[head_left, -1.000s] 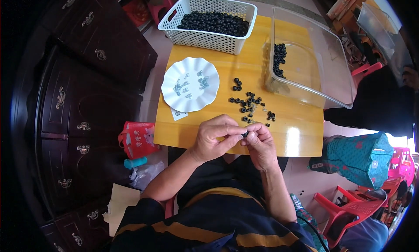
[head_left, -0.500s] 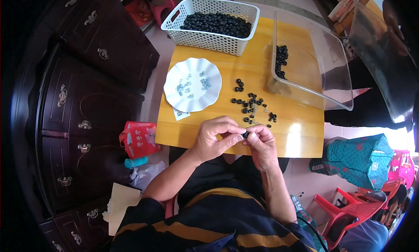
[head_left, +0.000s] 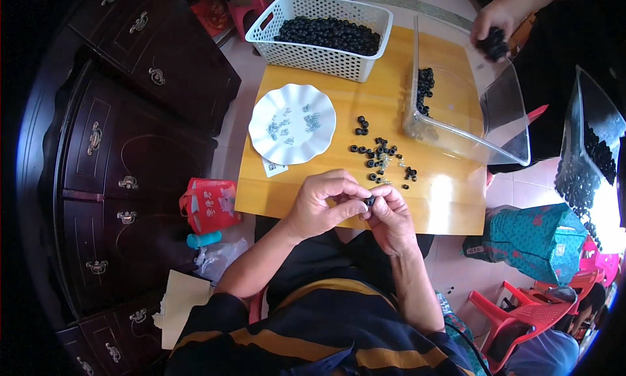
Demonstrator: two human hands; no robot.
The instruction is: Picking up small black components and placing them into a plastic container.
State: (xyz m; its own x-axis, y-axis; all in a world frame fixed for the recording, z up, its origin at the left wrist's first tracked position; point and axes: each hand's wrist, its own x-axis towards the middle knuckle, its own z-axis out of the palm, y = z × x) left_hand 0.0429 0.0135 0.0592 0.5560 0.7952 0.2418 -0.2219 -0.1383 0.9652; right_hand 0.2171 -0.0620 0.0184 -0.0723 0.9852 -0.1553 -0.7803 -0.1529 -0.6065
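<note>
My left hand [head_left: 321, 203] and my right hand [head_left: 390, 214] meet just over the near edge of the yellow wooden table [head_left: 326, 109]. Together they pinch one small black ring [head_left: 370, 201] between the fingertips. A loose scatter of several black rings [head_left: 381, 156] lies on the table just beyond my hands. A white scalloped plate [head_left: 293, 123] with tiny pale metal pieces sits to the left of them.
A white mesh basket [head_left: 326, 30] full of black rings stands at the far edge. A clear plastic bin [head_left: 456, 102] holds more rings at the right. Another person's hand [head_left: 493, 25] holds a clump of rings above it. Dark wooden cabinets [head_left: 124, 148] stand left; red plastic chair [head_left: 521, 317] lower right.
Another person's hand with black rings has come into view over the clear bin at the upper right. My two hands stay together on the ring.
</note>
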